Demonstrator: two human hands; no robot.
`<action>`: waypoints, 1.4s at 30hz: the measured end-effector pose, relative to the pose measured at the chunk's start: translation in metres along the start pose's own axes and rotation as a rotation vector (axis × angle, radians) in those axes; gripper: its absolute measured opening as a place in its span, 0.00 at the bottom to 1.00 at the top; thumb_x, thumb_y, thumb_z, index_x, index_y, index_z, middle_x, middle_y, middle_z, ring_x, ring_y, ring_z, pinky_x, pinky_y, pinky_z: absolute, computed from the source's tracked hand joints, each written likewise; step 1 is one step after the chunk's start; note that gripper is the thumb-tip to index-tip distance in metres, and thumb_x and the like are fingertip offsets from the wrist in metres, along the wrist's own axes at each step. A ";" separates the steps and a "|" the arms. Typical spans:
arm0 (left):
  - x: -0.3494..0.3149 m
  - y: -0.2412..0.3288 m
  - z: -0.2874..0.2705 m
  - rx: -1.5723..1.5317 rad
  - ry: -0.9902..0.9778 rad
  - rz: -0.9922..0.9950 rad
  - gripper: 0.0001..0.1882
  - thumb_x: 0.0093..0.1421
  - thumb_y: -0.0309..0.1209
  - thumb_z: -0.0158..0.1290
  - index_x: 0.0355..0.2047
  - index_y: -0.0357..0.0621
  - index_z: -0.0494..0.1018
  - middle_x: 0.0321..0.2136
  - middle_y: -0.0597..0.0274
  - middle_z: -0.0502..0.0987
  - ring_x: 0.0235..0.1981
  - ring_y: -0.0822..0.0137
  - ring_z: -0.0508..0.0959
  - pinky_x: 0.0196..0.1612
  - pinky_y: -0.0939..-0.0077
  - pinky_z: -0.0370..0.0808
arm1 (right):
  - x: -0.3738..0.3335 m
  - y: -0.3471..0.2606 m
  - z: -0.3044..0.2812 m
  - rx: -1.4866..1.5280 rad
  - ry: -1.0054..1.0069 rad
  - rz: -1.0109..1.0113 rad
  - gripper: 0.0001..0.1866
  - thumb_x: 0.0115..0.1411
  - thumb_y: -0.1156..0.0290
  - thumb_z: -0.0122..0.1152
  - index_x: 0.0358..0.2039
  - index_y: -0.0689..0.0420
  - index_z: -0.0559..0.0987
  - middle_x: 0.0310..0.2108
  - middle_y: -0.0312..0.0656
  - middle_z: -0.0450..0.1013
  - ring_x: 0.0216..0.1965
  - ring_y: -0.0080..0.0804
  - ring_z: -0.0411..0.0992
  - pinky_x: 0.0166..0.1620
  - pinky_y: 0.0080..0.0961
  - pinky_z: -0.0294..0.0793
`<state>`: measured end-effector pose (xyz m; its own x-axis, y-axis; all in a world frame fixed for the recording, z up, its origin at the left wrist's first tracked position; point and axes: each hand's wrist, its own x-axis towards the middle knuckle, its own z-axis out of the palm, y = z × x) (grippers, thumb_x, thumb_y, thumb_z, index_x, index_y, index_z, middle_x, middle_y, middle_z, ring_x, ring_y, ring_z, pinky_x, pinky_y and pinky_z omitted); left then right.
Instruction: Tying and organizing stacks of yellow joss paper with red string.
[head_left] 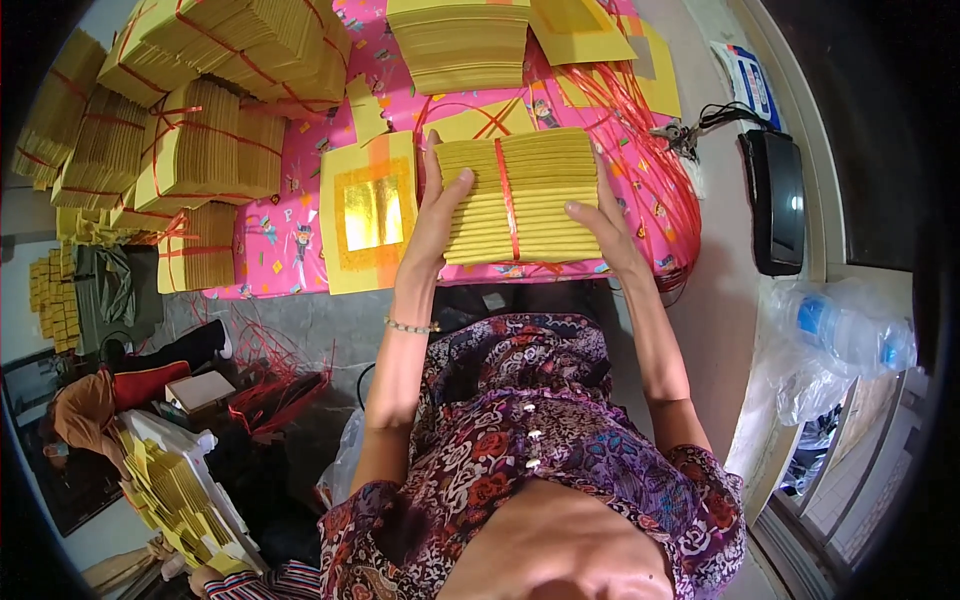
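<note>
- Yellow paper bundle [550, 205], tied with red ribbon [507, 200]: left fingers [456, 189] and right fingers [584, 215] grip its opposite sides.
- Gold-centred sheet [372, 212]: just left of the bundle.

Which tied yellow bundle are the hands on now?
The front-centre bundle, held at its ends by the left hand and right hand. The other tied bundles, piled at left, have no hand on them.

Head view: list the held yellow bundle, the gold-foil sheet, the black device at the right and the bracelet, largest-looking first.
1. Yellow bundle
2. Gold-foil sheet
3. Black device
4. Bracelet, by far the smallest

These are apparent sizes only.
</note>
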<state>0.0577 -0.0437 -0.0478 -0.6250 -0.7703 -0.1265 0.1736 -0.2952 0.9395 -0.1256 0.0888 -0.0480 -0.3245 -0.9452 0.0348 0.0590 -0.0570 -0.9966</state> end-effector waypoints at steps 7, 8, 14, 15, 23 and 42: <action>0.002 0.000 0.001 0.014 0.021 -0.068 0.44 0.63 0.35 0.50 0.69 0.45 0.33 0.67 0.49 0.45 0.65 0.61 0.54 0.64 0.72 0.53 | 0.006 -0.011 -0.005 -0.031 -0.056 0.043 0.42 0.60 0.66 0.53 0.67 0.65 0.41 0.68 0.49 0.43 0.69 0.37 0.42 0.68 0.31 0.38; 0.002 0.000 -0.002 -0.036 0.021 -0.075 0.45 0.62 0.35 0.51 0.69 0.43 0.33 0.67 0.49 0.45 0.65 0.61 0.55 0.64 0.72 0.54 | 0.010 -0.007 -0.007 -0.033 -0.056 0.042 0.42 0.60 0.66 0.53 0.67 0.65 0.41 0.68 0.49 0.43 0.69 0.37 0.42 0.68 0.31 0.38; 0.015 0.011 0.007 0.002 0.099 -0.166 0.44 0.61 0.37 0.54 0.68 0.42 0.39 0.63 0.47 0.53 0.59 0.60 0.64 0.58 0.71 0.64 | 0.039 0.002 -0.010 0.165 0.102 0.126 0.36 0.69 0.55 0.35 0.68 0.63 0.39 0.68 0.49 0.45 0.68 0.33 0.44 0.67 0.28 0.40; 0.015 0.013 0.011 0.003 0.097 -0.166 0.44 0.61 0.37 0.54 0.68 0.42 0.39 0.63 0.47 0.53 0.59 0.60 0.64 0.58 0.71 0.64 | 0.041 0.010 -0.010 0.138 0.123 0.104 0.36 0.69 0.54 0.35 0.68 0.62 0.41 0.67 0.49 0.46 0.68 0.33 0.45 0.67 0.28 0.41; 0.010 0.013 0.011 0.160 0.078 -0.027 0.39 0.63 0.37 0.53 0.67 0.43 0.45 0.55 0.51 0.64 0.52 0.66 0.69 0.54 0.74 0.67 | 0.026 -0.005 0.002 0.005 0.142 0.074 0.26 0.67 0.59 0.43 0.61 0.59 0.56 0.58 0.46 0.58 0.60 0.33 0.56 0.62 0.28 0.52; 0.041 0.007 -0.004 0.164 0.049 -0.102 0.31 0.60 0.41 0.56 0.58 0.38 0.61 0.44 0.56 0.72 0.44 0.69 0.72 0.46 0.77 0.70 | 0.036 0.008 -0.010 0.251 0.191 0.159 0.26 0.68 0.58 0.45 0.59 0.63 0.62 0.53 0.43 0.65 0.56 0.28 0.61 0.59 0.25 0.58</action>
<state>0.0360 -0.0798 -0.0476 -0.5943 -0.7691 -0.2353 -0.0173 -0.2803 0.9598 -0.1461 0.0572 -0.0552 -0.4617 -0.8730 -0.1574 0.3456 -0.0137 -0.9383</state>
